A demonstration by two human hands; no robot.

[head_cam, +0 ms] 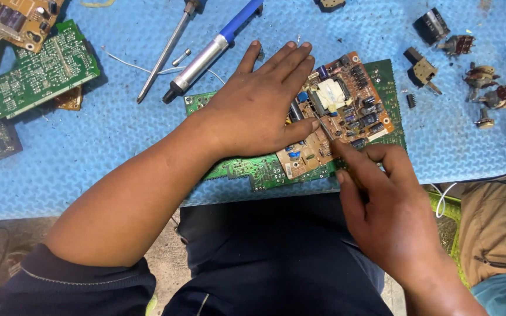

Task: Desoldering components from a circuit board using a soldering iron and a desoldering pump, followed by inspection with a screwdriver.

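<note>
At upper left of the frame lie green boards [33, 76] on the blue mat [89, 152]. Right of them, near top centre, rest a screwdriver [165, 55] and a solder pump [212, 52]. At centre the left hand [259, 105] lies flat, fingers spread narrow, pressing the brown board [338, 111] stacked on a green one. Lower right, the right hand [382, 205] pinches a thin probe [325, 129], its tip touching the brown board just beside the left thumb. Loose parts [469, 70] are scattered at upper right.

Bright, even daylight, soft shadows under the hands, sharp focus, slight wide-angle bending at the edges.
</note>
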